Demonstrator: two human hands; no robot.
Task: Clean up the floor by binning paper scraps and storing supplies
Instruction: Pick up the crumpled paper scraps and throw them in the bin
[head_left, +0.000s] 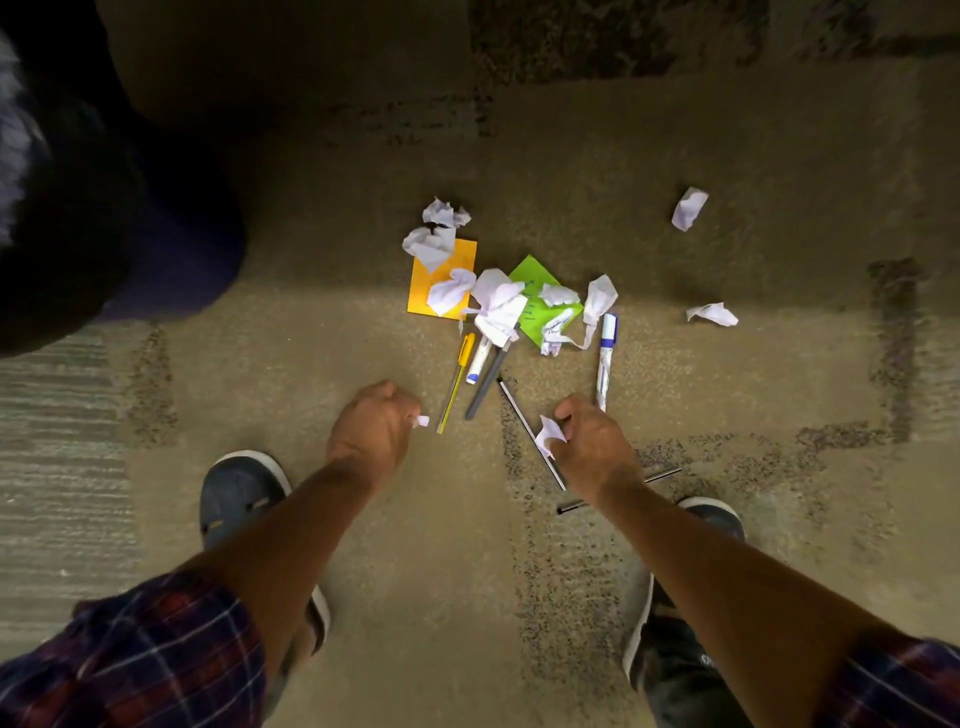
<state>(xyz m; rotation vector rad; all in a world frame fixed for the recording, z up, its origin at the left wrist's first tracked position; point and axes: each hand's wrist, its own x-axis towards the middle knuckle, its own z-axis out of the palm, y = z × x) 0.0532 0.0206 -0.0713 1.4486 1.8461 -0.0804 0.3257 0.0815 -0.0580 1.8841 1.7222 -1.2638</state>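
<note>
Left hand: the left hand (371, 423) is closed into a fist over the carpet (727, 364); a small white paper bit (423, 420) is pinched at the fingertips.
Right hand: the right hand (592, 441) is curled shut on a crumpled paper scrap (549, 433), held just above a thin black rod (530, 434).
Paper scraps: a heap of crumpled white scraps (498, 304) is spread across an orange sheet (441, 278) and a green sheet (540, 306); two loose scraps (689, 208) (712, 314) are seen well apart to the right.
Supplies: a yellow pen (456, 382), a white marker with a blue cap (477, 364) and a grey pen (488, 382) are laid side by side below the heap; a second blue-and-white marker (605, 358) is placed near the right hand.
Writing: dark marks are seen on the green sheet and print on the markers, but none can be read.
Containers: a dark rounded shape (93, 218) is seen at the left; whether it is a bin cannot be told, and its contents are not seen.
Hidden or cut off: a second black rod (660, 475) is partly covered by the right wrist; both shoes (244, 493) are partly covered by the forearms; the plaid sleeves (156, 660) are cut off by the bottom edge.
</note>
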